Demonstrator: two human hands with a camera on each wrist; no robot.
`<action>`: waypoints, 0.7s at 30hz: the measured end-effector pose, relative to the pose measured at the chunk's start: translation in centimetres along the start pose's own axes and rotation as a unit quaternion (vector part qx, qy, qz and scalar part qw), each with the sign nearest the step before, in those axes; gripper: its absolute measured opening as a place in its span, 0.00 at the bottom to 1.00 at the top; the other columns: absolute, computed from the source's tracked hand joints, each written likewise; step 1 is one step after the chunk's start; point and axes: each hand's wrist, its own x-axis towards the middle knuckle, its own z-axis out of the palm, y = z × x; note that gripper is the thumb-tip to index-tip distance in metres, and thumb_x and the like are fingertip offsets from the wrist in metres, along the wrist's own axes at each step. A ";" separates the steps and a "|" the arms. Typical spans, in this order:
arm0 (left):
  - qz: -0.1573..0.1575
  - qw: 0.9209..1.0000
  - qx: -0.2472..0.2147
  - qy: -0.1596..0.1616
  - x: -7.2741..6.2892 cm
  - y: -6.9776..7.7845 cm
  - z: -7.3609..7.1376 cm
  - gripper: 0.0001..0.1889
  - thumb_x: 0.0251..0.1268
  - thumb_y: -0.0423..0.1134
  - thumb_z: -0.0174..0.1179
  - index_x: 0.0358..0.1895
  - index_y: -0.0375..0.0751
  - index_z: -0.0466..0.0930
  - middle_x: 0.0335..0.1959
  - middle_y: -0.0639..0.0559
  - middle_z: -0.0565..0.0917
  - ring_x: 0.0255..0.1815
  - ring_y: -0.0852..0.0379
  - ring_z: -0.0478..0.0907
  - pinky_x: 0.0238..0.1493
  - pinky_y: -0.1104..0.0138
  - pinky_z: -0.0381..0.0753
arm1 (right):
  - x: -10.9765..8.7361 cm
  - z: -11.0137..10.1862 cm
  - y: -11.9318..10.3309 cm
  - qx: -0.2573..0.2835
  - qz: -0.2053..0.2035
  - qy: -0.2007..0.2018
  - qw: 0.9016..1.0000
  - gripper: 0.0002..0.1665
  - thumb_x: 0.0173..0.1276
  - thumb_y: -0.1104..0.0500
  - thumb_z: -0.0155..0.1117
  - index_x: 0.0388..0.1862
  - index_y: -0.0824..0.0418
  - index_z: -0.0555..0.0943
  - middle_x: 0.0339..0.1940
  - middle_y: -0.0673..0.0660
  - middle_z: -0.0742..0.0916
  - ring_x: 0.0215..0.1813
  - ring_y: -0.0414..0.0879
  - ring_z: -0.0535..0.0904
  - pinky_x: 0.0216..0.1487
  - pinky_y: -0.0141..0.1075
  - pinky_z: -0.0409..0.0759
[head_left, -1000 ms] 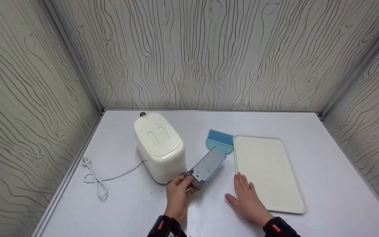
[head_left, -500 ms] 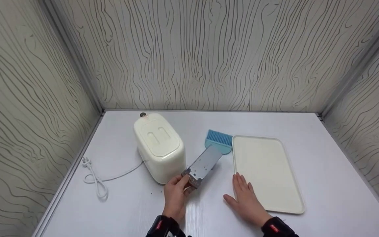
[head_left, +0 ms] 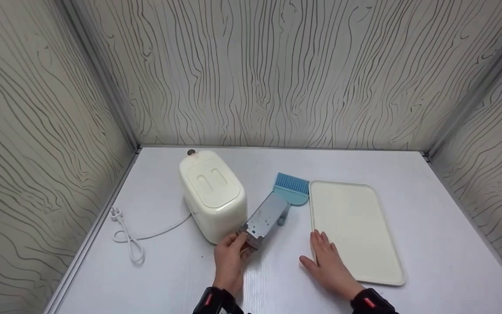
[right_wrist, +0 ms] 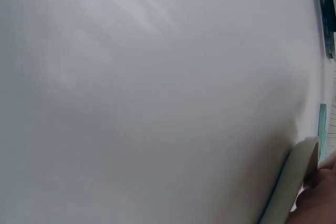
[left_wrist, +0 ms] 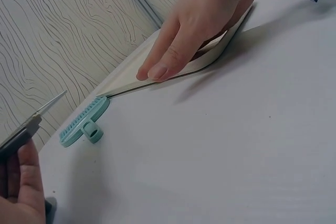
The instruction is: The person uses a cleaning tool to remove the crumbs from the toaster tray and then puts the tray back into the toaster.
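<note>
My left hand (head_left: 228, 263) pinches the dark end of a flat metal crumb tray (head_left: 267, 214), thumb on top. Dark crumbs are scattered over its grey surface. The tray is raised above the table, its far end over part of a light-blue brush (head_left: 292, 189). In the left wrist view the crumb tray (left_wrist: 21, 136) shows edge-on, tilted upward. My right hand (head_left: 331, 269) lies with straight fingers along the left edge of a cream serving tray (head_left: 355, 213), touching its rim. A cream toaster (head_left: 218, 205) stands just left of the crumb tray.
The toaster's white cord (head_left: 164, 231) runs left to a looped end and a plug (head_left: 116, 213) near the table's left edge. A dark knob (head_left: 191, 152) sticks out at the toaster's far end. A small crumb lies on the white table (head_left: 181, 279). Patterned panels (head_left: 255, 78) enclose the back and sides.
My left hand has shifted slightly left with the crumb tray, uncovering the brush's handle. The right hand has stayed at the serving tray's edge.
</note>
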 end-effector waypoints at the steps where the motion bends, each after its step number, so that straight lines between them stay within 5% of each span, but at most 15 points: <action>1: 0.001 1.000 0.000 0.003 0.0 0.0 -0.1 0.18 0.74 0.37 0.60 0.57 0.26 0.75 0.53 0.37 0.83 0.47 0.52 0.84 0.50 0.61 0.86 | 0.1 -0.1 0.0 0.001 0.004 -0.002 1.000 0.52 0.77 0.40 0.58 0.81 0.72 0.51 0.83 0.70 0.54 0.84 0.64 0.39 0.81 0.64 0.38; 8: 0.003 1.000 0.005 0.020 0.4 0.0 -0.6 0.18 0.75 0.38 0.59 0.57 0.26 0.74 0.53 0.38 0.83 0.47 0.52 0.84 0.49 0.62 0.86 | 0.8 -1.4 0.1 0.003 0.002 -0.003 1.000 0.52 0.75 0.42 0.62 0.79 0.75 0.53 0.82 0.72 0.56 0.83 0.67 0.42 0.79 0.67 0.40; 21: 0.005 1.000 -0.006 0.023 0.4 -0.1 -0.8 0.16 0.74 0.38 0.61 0.54 0.27 0.76 0.50 0.41 0.84 0.44 0.53 0.84 0.48 0.62 0.86 | 2.9 -3.1 0.0 -0.093 -0.062 0.006 0.994 0.44 0.77 0.49 0.60 0.80 0.72 0.56 0.82 0.69 0.60 0.83 0.63 0.48 0.81 0.62 0.49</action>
